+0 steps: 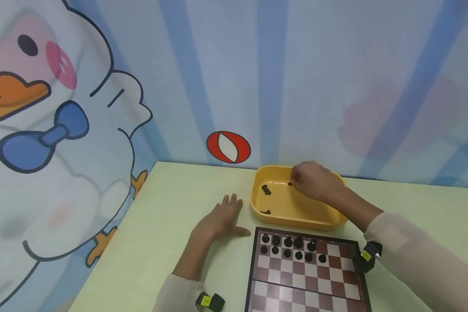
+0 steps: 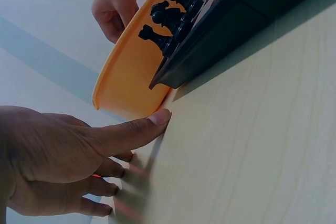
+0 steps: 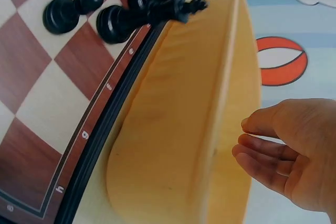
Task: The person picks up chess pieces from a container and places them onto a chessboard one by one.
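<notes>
My right hand (image 1: 313,180) reaches over the yellow tray (image 1: 296,223), its fingers bent loosely downward. In the right wrist view the thumb and fingers (image 3: 265,156) are a little apart, and no piece shows between them. A small dark chess piece (image 1: 290,183) lies beside those fingertips in the head view. Two more dark pieces, one (image 1: 266,190) near the tray's left side and one (image 1: 265,212) at its front left, lie in it. My left hand (image 1: 220,219) rests on the table, fingers spread, left of the chessboard (image 1: 281,278). Black chess pieces (image 2: 157,38) stand on the board in two rows.
The pale table (image 1: 140,242) meets a blue striped wall (image 1: 234,78) behind the tray. A large cartoon bird (image 1: 62,173) is printed on the left wall. The tray stands just beyond the board's far edge, close to the back wall.
</notes>
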A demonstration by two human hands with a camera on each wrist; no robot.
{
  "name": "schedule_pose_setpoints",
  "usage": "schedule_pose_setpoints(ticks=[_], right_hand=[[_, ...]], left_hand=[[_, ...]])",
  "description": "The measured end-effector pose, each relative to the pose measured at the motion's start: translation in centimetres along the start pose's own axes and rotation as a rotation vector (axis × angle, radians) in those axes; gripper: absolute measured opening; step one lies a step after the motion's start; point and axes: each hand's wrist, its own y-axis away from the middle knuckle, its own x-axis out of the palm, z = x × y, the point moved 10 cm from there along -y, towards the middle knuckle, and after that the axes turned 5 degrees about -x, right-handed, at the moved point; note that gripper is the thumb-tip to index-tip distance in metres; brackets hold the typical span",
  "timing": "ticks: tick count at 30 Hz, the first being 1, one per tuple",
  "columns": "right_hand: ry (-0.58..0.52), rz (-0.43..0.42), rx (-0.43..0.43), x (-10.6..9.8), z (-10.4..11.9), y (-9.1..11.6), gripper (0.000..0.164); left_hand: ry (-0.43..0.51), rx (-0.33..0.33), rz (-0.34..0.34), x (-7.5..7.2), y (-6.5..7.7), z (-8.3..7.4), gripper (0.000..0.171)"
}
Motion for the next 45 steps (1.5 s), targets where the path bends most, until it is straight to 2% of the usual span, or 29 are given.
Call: schedule_pose_setpoints(ticks=[4, 9, 16, 22, 28, 35, 39, 45], right_hand=[[0.031, 0.005, -0.004, 1.1, -0.7, -0.1, 0.020], [0.076, 0.005, -0.011, 1.8, -0.8, -0.7, 0.012], [0.140, 0.032, -0.034, 3.1, -0.4, -1.4, 0.022], [0.158, 0.032, -0.022, 3.3, -0.4, -1.6, 0.023], [0.171, 0.026, -0.035, 3.3, -0.1, -1.8, 0.034], [0.207, 0.068, -0.024, 4.4, -0.1, -2.0, 0.024], [0.240, 0.050, -0.025, 4.5, -0.1, -2.2, 0.031], [0.273, 0.032, -0.039, 4.3, 0.0, -2.5, 0.050]], left_hand=[[-0.012, 0.004, 0.008, 0.4, -0.1, -0.2, 0.099], [-0.012, 0.011, -0.001, 0.1, 0.0, -0.3, 0.099], [0.003, -0.001, 0.003, 0.1, 0.2, 0.0, 0.098], [-0.001, 0.003, -0.007, 0.0, 0.2, 0.0, 0.099], [0.001, -0.001, -0.004, 0.0, 0.3, 0.0, 0.099], [0.003, -0.004, 0.003, 0.4, 0.2, 0.1, 0.099], [0.001, 0.002, 0.000, 0.3, 0.2, 0.0, 0.098], [-0.004, 0.004, -0.002, -0.2, 0.4, -0.2, 0.098]])
